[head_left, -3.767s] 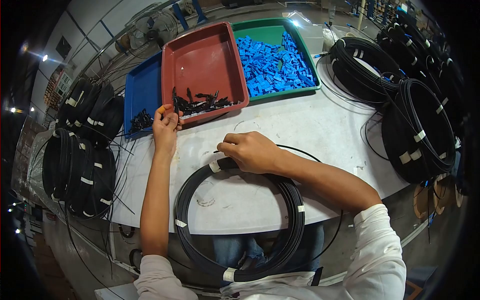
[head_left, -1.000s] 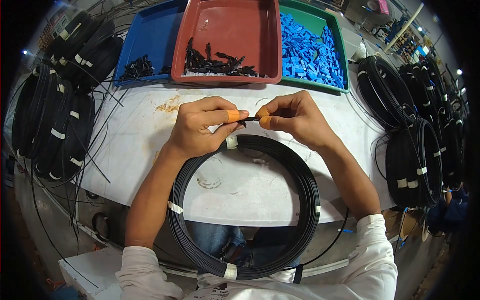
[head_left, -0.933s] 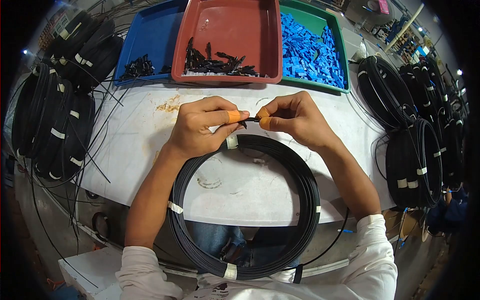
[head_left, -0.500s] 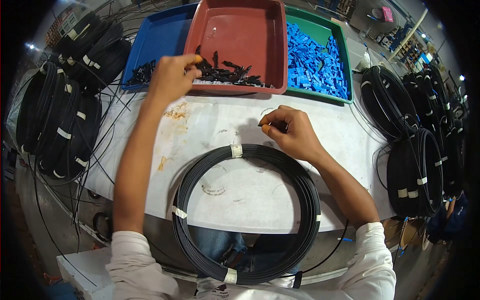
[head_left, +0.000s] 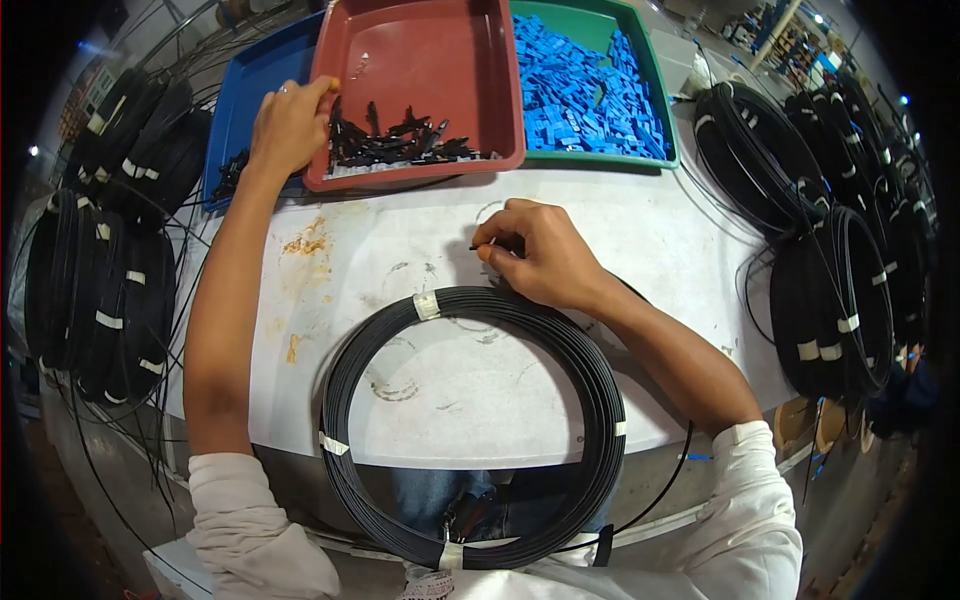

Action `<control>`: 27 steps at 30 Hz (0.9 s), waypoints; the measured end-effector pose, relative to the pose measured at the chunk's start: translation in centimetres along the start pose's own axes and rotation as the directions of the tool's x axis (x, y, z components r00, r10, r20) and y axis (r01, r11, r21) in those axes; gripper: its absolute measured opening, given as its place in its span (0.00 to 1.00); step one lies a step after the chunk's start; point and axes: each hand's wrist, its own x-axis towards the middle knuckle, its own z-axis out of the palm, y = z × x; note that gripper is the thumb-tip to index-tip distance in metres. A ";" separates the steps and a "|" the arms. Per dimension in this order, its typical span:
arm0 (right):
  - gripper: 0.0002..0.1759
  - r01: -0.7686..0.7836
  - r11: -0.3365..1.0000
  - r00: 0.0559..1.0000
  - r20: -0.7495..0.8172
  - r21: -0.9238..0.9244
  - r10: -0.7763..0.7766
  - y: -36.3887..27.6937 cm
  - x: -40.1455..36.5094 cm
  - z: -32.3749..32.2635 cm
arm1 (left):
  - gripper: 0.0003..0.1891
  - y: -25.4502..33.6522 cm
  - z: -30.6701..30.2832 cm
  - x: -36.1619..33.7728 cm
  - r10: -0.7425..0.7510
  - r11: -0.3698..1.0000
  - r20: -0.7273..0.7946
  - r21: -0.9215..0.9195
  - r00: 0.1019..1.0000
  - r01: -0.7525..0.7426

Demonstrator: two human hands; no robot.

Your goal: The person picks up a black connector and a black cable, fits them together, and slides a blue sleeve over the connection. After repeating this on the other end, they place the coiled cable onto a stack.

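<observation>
My left hand [head_left: 290, 130] reaches over the left wall of the red tray [head_left: 430, 50], with thumb and forefinger bent together at its rim near the black plastic pieces [head_left: 400, 140]. What those fingers hold, if anything, is hidden. Above the table my right hand [head_left: 540, 250] is closed in a pinch, a short dark tip of black cable [head_left: 474, 248] poking out of the fingers. The cable seems to run back behind my right forearm to the coil of black cable [head_left: 340, 380], bound with white tape, which lies partly on the table and partly over my lap.
Behind the table's near part stand a blue tray [head_left: 245, 75] with black pieces and a green tray [head_left: 655, 85] full of blue pieces [head_left: 590, 100]. Coils of taped black cable are stacked on the left [head_left: 90, 300] and right [head_left: 830, 310]. Loose strands hang beside the left stack.
My left hand has shifted from above the black pieces to the red tray's left rim. The view has turned slightly. My right hand keeps its pinch.
</observation>
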 end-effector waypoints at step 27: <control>0.09 0.136 0.990 0.991 -0.012 -0.041 -0.136 1.4 -0.3 0.8 | 0.22 7.5 0.4 -4.7 -0.207 0.338 0.002 -0.938 0.978 0.073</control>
